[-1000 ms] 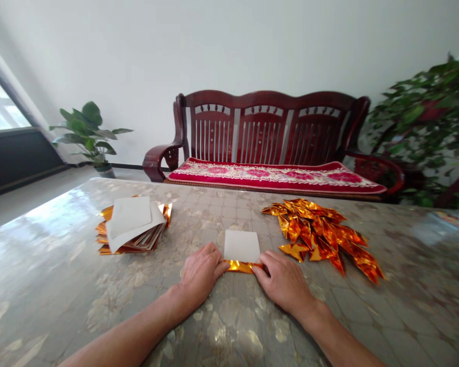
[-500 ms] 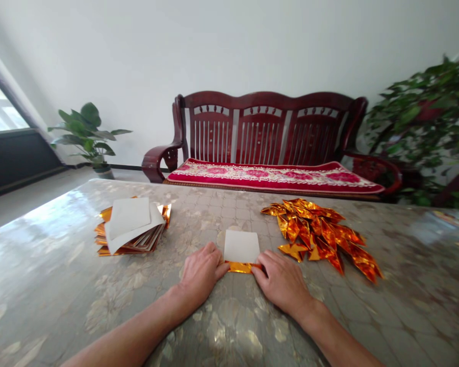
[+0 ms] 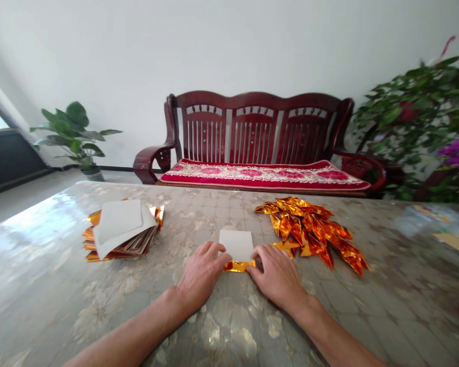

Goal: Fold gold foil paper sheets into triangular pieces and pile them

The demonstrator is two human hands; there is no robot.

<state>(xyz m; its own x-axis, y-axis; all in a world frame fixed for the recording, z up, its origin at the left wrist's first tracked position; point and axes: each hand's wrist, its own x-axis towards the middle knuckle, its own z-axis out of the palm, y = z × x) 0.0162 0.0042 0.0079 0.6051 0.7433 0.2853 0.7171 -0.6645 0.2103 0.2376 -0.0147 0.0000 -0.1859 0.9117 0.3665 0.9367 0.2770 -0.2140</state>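
A small sheet of paper [image 3: 236,244], white on top and gold foil underneath, lies on the table in front of me with its near edge folded up into a gold strip. My left hand [image 3: 200,273] presses the left end of that fold with closed fingers. My right hand [image 3: 277,275] pinches the right end of the same fold. A pile of folded gold foil pieces [image 3: 313,232] lies just right of my right hand. A stack of flat foil sheets [image 3: 118,232], white side up, sits to the left.
The table [image 3: 229,326] has a glossy patterned top. Behind it stands a dark red wooden bench [image 3: 258,142] with a red cushion. Potted plants stand at the back left [image 3: 74,135] and at the right [image 3: 424,117]. Blurred items lie at the table's far right [image 3: 439,229].
Both hands have crept slightly forward along the fold, and the gold strip now looks shorter between them. The view has shifted to the right.
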